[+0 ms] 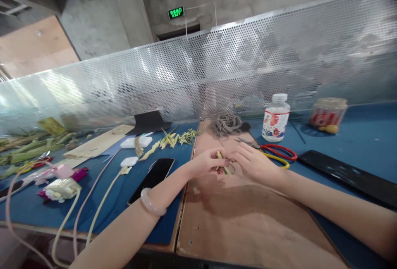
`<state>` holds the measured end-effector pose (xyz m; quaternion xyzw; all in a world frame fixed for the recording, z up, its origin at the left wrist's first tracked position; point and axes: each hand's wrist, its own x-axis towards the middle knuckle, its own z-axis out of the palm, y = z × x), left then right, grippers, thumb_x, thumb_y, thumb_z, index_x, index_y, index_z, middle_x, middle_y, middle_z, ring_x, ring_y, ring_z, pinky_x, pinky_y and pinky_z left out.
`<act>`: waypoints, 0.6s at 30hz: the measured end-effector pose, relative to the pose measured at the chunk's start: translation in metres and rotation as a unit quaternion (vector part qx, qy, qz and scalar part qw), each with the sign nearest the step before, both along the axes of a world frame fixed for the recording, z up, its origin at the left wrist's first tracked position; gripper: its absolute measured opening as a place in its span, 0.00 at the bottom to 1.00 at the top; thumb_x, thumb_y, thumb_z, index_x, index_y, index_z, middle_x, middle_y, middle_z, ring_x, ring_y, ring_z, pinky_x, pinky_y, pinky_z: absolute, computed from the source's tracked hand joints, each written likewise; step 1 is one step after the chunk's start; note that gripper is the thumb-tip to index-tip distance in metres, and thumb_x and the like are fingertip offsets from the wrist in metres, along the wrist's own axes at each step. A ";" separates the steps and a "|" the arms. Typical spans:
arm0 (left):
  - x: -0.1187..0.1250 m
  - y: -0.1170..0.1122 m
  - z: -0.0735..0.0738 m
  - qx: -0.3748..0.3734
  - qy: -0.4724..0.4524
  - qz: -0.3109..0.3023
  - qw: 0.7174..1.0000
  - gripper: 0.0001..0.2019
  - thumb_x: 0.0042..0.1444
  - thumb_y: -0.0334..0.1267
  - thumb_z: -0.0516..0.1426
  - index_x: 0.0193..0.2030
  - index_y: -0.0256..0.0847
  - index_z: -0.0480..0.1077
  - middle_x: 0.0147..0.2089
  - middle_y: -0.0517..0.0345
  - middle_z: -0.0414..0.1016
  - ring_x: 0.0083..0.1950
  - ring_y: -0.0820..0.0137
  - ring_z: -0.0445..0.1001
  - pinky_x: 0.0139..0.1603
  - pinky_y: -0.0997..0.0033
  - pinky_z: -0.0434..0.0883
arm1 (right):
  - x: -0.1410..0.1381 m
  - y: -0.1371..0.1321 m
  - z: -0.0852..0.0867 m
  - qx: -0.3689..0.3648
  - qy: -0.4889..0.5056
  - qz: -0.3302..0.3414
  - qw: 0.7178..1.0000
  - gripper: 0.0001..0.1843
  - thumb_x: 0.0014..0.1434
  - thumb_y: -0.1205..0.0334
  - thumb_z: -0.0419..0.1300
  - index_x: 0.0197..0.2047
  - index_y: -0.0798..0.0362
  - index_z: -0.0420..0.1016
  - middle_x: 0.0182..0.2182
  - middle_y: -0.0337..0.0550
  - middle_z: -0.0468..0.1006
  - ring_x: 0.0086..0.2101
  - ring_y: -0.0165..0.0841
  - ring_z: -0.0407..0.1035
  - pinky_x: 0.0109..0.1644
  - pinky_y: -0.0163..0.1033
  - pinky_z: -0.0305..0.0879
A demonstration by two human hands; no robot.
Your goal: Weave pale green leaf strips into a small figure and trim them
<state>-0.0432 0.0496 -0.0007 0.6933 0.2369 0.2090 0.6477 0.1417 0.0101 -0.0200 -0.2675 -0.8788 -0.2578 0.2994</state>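
Observation:
Both my hands meet over a brown wooden board (248,219) at the middle of the table. My left hand (205,162), with a pale bangle on its wrist, pinches a small folded green leaf piece (223,165). My right hand (254,162) has its fingers closed on the same leaf piece from the other side. Just beyond my right hand lie scissors with red and yellow handles (277,153). A coil of brown twine (226,123) rests at the board's far end.
A black phone (152,178) lies left of the board on the blue table, and another dark phone (347,176) lies at the right. A plastic bottle (276,118) and a jar (328,114) stand by the perforated metal screen (217,66). Green leaves (31,149), cables and small packets lie left.

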 end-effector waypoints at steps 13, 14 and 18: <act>0.002 0.003 -0.001 0.017 -0.063 0.040 0.997 0.12 0.50 0.43 0.57 0.28 0.37 0.62 0.24 0.61 0.64 0.24 0.78 0.62 0.26 0.77 0.60 | 0.003 0.005 0.000 -0.029 0.110 0.003 0.993 0.11 0.59 0.72 0.47 0.35 0.54 0.69 0.33 0.47 0.71 0.37 0.37 0.61 0.42 0.46 0.62; 0.002 0.004 -0.002 0.010 -0.078 0.042 0.996 0.12 0.50 0.44 0.56 0.29 0.36 0.63 0.25 0.60 0.64 0.24 0.78 0.62 0.27 0.77 0.61 | 0.003 0.006 0.000 -0.033 0.129 -0.001 0.991 0.10 0.59 0.71 0.48 0.34 0.53 0.69 0.33 0.47 0.71 0.37 0.37 0.62 0.42 0.46 0.62; 0.004 0.008 -0.006 0.018 -0.107 0.049 0.993 0.13 0.51 0.45 0.56 0.30 0.35 0.63 0.27 0.60 0.63 0.26 0.78 0.64 0.29 0.76 0.63 | 0.003 0.005 0.001 -0.054 0.228 -0.011 0.972 0.07 0.58 0.70 0.51 0.36 0.53 0.69 0.35 0.46 0.72 0.39 0.37 0.63 0.43 0.46 0.63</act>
